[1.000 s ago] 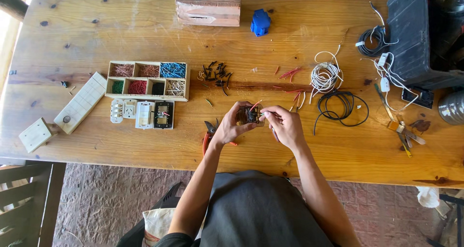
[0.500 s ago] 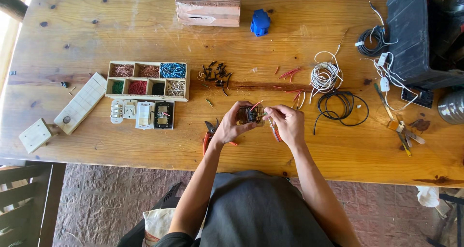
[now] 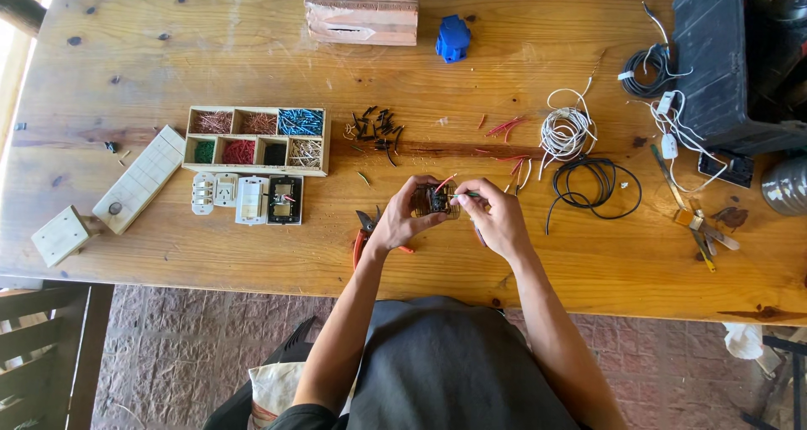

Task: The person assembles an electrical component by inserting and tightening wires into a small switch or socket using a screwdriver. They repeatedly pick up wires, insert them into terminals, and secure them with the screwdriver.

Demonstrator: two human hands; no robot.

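Item, lower centre: I log the left hand [image 3: 402,221] gripping a small dark switch module with red wire ends [image 3: 435,200], held just above the wooden table [image 3: 210,77]. Right hand [image 3: 496,220] pinches a thin green-handled tool [image 3: 464,195] against the module; since half a second ago it has barely shifted. Red-handled pliers [image 3: 363,232] lie beside the left wrist. Left of centre: a row of white and black switch plates [image 3: 246,199], then a compartmented wooden tray of coloured screws [image 3: 256,140]. Right: black cable coil [image 3: 593,182], white cable coil [image 3: 566,131].

The person wears a dark grey sleeveless top; both forearms are bare, with no watch, rings or gloves on the left hand [image 3: 402,221] or right hand [image 3: 503,221].
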